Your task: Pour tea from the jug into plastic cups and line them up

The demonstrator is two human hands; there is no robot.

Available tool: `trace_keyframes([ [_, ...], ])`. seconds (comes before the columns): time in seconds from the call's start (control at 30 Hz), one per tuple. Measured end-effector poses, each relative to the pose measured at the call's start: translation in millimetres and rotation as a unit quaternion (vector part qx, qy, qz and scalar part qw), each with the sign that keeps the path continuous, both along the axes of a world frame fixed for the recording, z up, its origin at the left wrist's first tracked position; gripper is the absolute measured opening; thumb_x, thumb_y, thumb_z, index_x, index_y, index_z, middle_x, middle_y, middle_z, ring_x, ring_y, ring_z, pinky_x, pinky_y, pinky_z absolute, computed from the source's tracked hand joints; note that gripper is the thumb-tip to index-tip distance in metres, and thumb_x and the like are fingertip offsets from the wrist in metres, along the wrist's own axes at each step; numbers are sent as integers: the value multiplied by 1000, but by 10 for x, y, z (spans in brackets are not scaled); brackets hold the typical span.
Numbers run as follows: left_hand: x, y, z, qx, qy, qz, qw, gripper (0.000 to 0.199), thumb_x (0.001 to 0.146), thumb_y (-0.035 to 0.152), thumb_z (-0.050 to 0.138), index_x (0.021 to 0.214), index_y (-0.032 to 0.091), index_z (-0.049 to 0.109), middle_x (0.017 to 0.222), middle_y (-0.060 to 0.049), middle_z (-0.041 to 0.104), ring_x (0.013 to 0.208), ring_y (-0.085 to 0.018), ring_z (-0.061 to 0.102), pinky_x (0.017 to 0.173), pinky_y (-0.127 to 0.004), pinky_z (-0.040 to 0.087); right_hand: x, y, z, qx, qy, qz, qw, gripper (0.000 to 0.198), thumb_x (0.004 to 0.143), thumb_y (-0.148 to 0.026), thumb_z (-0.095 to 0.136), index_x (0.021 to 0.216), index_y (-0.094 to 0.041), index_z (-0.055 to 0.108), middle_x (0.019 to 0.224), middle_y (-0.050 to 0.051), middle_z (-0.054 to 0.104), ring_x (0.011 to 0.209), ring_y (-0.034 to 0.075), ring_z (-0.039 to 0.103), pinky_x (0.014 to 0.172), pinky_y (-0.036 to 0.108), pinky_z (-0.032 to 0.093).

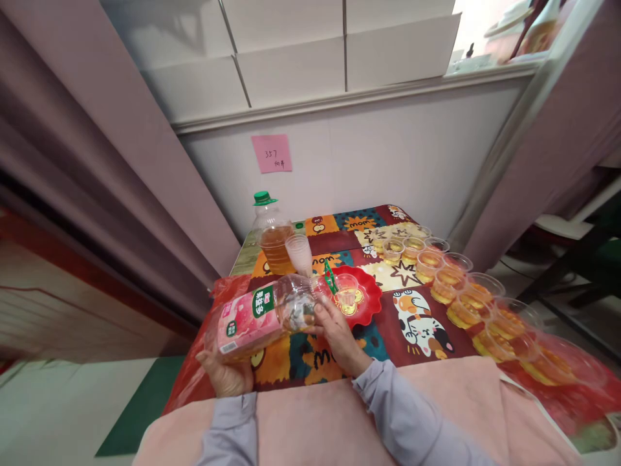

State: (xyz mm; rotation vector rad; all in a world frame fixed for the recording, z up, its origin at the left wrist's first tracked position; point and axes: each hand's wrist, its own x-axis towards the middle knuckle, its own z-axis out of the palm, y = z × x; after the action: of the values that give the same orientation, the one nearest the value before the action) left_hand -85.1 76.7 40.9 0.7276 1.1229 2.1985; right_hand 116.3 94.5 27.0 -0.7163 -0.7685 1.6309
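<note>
Both hands gripped one big clear plastic bottle with a pink label (257,317), tipped sideways: left hand (226,374) under its base, right hand (334,330) near its neck, just short of one small clear cup (347,289) on a glossy red scalloped plate (371,299).

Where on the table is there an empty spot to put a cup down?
There is bare cloth on the cat picture, between the red plate and the row of filled cups. Another free strip lies behind the plate, right of the stacked cups. The right edge is crowded with cups, and both hands hold the tilted bottle at front left.
</note>
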Motion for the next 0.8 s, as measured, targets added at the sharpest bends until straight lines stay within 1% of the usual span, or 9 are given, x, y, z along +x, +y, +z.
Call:
trace_keyframes([
  [0.07, 12, -2, 14, -6, 0, 8, 1000, 101, 71, 99, 62, 132, 19, 73, 141, -15, 73, 139, -44, 61, 114, -59, 52, -13, 18, -9, 2, 4, -1, 1000, 76, 82, -69, 84, 143, -28, 66, 146, 10, 69, 114, 28, 77, 77, 36, 68],
  [0.17, 30, -18, 39, -15, -2, 13, 1000, 103, 69, 100, 63, 133, 20, 73, 138, -14, 74, 136, -44, 63, 112, -60, 54, -28, 33, -18, 3, 12, -5, 1000, 75, 81, -70, 84, 141, -28, 68, 149, 9, 67, 120, 29, 75, 75, 34, 68],
  [0.27, 33, -35, 48, -17, 4, 7, 1000, 98, 72, 97, 63, 133, 21, 73, 137, -13, 74, 136, -42, 63, 114, -59, 53, -38, 34, -21, 0, 4, -25, 1000, 75, 80, -71, 85, 139, -27, 70, 147, 9, 68, 122, 29, 74, 74, 33, 69],
  [0.43, 20, -47, 43, -31, -3, -1, 1000, 89, 73, 94, 64, 124, 21, 75, 131, -12, 75, 133, -42, 64, 112, -61, 53, -49, 30, -37, 0, -15, -38, 999, 83, 78, -74, 83, 143, -25, 68, 140, 10, 71, 110, 26, 76, 68, 32, 69],
  [0.53, 20, -47, 40, -32, -4, -5, 999, 84, 76, 91, 64, 122, 21, 74, 129, -12, 75, 130, -39, 66, 110, -56, 55, -41, 27, -45, -10, -34, -54, 998, 86, 77, -76, 83, 142, -23, 67, 144, 12, 69, 114, 29, 74, 69, 35, 70],
  [0.6, 18, -39, 32, -21, -2, -1, 1000, 82, 78, 89, 65, 124, 22, 75, 130, -10, 75, 128, -36, 67, 106, -50, 57, -25, 21, -39, -9, -51, -58, 997, 84, 78, -75, 82, 140, -21, 68, 142, 13, 69, 115, 29, 74, 71, 36, 71],
  [0.73, 8, -14, 9, -1, 2, 10, 1000, 89, 72, 94, 67, 123, 22, 76, 128, -9, 76, 124, -33, 68, 95, -41, 61, 14, 7, -4, 12, -62, -38, 997, 78, 79, -67, 86, 137, -20, 67, 131, 11, 74, 100, 24, 78, 76, 35, 70],
  [0.8, 12, -9, 8, 0, 7, 9, 1000, 90, 71, 94, 68, 124, 21, 76, 129, -9, 76, 125, -34, 68, 97, -43, 60, 26, 4, 12, 11, -54, -30, 998, 78, 75, -62, 91, 135, -20, 66, 130, 10, 74, 95, 23, 80, 75, 34, 69],
])
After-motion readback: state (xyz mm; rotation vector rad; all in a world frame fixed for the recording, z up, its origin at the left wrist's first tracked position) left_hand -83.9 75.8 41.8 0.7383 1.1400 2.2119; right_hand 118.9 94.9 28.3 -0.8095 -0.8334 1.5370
